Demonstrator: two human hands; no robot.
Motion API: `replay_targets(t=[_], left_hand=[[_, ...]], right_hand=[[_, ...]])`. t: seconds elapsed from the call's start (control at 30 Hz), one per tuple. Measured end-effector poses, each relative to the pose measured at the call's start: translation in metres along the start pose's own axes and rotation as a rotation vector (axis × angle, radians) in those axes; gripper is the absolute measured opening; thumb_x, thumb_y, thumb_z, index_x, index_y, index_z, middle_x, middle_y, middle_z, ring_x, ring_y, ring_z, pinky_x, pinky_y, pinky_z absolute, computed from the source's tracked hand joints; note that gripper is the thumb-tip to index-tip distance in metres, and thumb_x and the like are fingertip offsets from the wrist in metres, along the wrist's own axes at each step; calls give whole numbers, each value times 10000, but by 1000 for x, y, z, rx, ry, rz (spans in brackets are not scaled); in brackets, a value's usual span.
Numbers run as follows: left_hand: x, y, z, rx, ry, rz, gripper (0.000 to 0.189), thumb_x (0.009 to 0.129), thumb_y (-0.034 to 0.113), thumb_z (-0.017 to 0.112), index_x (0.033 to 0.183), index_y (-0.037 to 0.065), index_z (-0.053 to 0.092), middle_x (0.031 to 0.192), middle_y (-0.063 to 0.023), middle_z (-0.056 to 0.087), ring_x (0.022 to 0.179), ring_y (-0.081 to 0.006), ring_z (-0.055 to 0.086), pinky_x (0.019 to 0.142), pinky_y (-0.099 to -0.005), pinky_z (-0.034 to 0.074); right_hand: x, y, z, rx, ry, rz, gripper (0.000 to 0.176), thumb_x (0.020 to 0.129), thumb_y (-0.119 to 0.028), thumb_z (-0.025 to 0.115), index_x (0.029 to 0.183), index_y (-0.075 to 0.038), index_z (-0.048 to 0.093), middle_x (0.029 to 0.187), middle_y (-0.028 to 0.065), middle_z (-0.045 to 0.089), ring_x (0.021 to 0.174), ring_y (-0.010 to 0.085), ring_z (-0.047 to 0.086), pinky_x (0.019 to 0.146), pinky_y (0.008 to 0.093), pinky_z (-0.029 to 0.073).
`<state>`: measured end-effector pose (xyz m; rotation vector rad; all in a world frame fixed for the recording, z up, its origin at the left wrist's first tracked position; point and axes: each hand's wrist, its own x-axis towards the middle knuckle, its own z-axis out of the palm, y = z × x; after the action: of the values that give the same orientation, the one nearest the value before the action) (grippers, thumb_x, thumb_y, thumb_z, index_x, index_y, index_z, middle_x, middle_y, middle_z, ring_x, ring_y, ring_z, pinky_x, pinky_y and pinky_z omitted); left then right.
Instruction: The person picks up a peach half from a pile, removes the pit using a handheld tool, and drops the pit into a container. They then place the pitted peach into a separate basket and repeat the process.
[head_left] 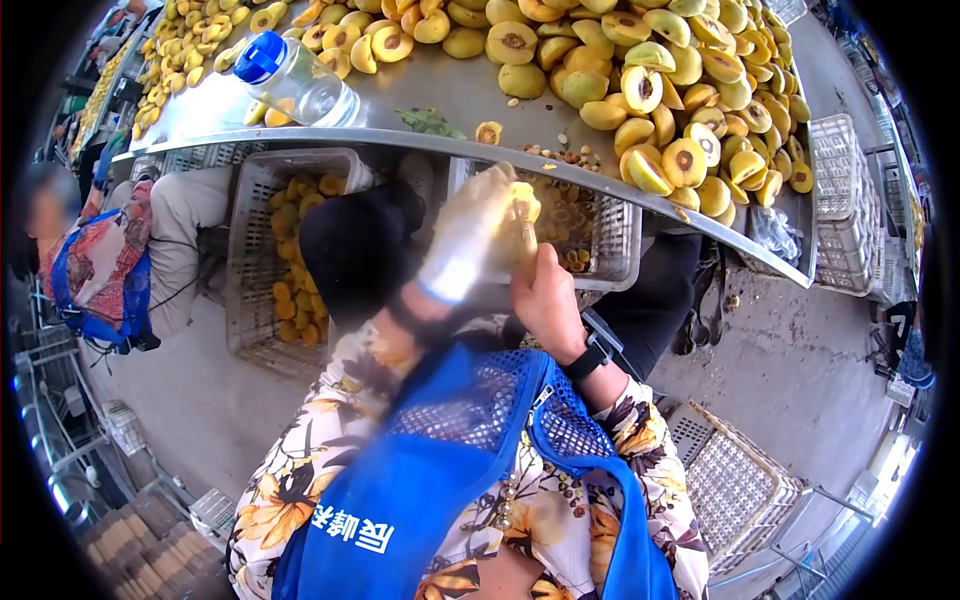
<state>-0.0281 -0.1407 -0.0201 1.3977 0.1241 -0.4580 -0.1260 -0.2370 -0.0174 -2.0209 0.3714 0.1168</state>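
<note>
My left hand (465,235), in a pale glove and blurred by motion, is closed around a yellow peach half (525,203) just below the table edge. My bare right hand (548,305), with a black watch on the wrist, is closed on what looks like a slim hand tool (527,240) that reaches up to the fruit. Blur hides its tip and exact kind. Under both hands stands a plastic crate (625,245) holding pits and bits of fruit.
Heaped peach halves (685,160), many with pits, cover the metal table (390,145). A blue-capped bottle (315,90) lies near its edge. Another crate (240,260) holds peach halves at left, beside a seated person (110,240). An upturned crate (735,485) lies at right.
</note>
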Motion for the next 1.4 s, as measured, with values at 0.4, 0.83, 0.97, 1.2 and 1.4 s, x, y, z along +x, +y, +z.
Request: replay_targets(t=[0.4, 0.83, 0.97, 1.2, 1.4], left_hand=[[5, -3, -2, -516, -109, -318, 274, 871, 310, 608, 964, 52, 607, 729, -21, 572, 601, -129, 555, 509, -253, 453], [0, 1, 7, -128, -2, -120, 317, 868, 356, 605, 861, 42, 642, 764, -15, 599, 623, -59, 534, 523, -197, 422], [0, -8, 5, -168, -43, -152, 273, 877, 300, 598, 899, 30, 634, 745, -45, 598, 616, -113, 543, 533, -232, 435], [3, -17, -5, -379, -138, -282, 301, 893, 328, 561, 1002, 52, 612, 769, -31, 581, 620, -133, 538, 544, -234, 453], [3, -7, 3, -414, -63, -382, 335, 856, 354, 611, 999, 51, 616, 741, -34, 587, 562, -112, 533, 522, -221, 452]], right_hand=[[-3, -5, 14, 133, -6, 78, 258, 811, -136, 553, 966, 51, 467, 779, 289, 580, 708, 413, 584, 629, 445, 472], [-2, 11, 25, 227, -47, 105, 249, 836, -133, 514, 988, 57, 460, 639, 114, 560, 409, 144, 506, 383, 296, 413], [-2, 20, 30, 247, -85, 119, 242, 836, -111, 503, 1014, 45, 455, 633, 88, 550, 393, 119, 480, 360, 272, 390], [-6, 9, 31, 385, -132, 192, 235, 836, -98, 498, 1035, 22, 461, 623, 64, 533, 384, 107, 457, 351, 256, 377], [-5, 25, 45, 262, 27, -30, 168, 844, -93, 498, 991, -20, 462, 627, 32, 507, 386, 89, 432, 341, 244, 348]])
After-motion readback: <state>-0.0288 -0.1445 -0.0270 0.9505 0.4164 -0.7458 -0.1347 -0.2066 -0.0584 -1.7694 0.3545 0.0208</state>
